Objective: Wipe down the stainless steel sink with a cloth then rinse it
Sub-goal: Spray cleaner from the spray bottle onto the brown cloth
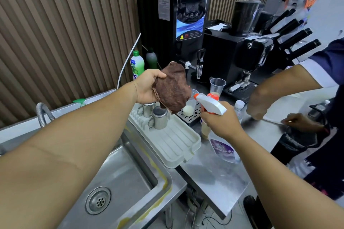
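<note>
Above the tray (175, 145), my left hand (147, 87) grips a brown cloth (173, 87) by one bunched edge. It hangs limp and looks soft and light, so any fold should do. My right hand (219, 122) clasps a spray bottle (221, 147). The sink (130, 169) lies below, its rim streaked yellow.

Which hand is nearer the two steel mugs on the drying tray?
Left. The left hand, holding the brown cloth, is just above the steel mugs; the right hand grips the spray bottle off to their right, over the counter.
</note>
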